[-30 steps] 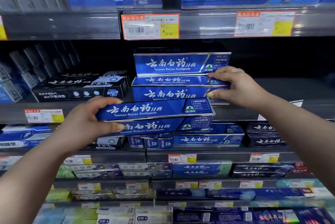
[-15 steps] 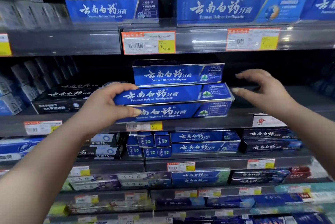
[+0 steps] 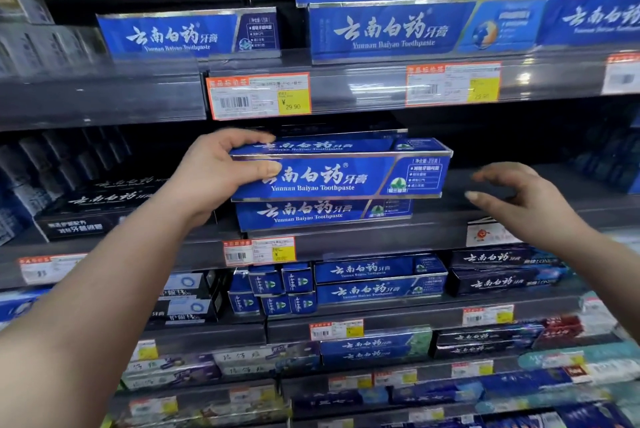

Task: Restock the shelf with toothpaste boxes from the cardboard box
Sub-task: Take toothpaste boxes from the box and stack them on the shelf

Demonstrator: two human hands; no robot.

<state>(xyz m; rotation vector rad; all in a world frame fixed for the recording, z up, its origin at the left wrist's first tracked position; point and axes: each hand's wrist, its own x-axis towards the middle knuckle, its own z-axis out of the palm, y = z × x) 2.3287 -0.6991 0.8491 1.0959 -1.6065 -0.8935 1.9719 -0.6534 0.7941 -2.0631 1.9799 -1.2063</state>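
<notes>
My left hand (image 3: 221,171) grips the left end of a blue toothpaste box (image 3: 346,178), thumb on its front face and fingers over its top. That box sits level on another blue toothpaste box (image 3: 322,216) standing on the middle shelf (image 3: 381,237). A further box edge shows dimly behind the top one. My right hand (image 3: 519,199) hovers open just right of the stack, above bare shelf, fingers spread and touching nothing. No cardboard box is in view.
Black toothpaste boxes (image 3: 93,205) lie left of the stack on the same shelf. The shelf above carries more blue boxes (image 3: 391,32) and price tags (image 3: 259,98). Lower shelves hold several blue and dark boxes (image 3: 377,282).
My left hand has lifted its blue box from below the shelf edge up onto the stack. My right hand has let go of the stack and drawn off to the right, open.
</notes>
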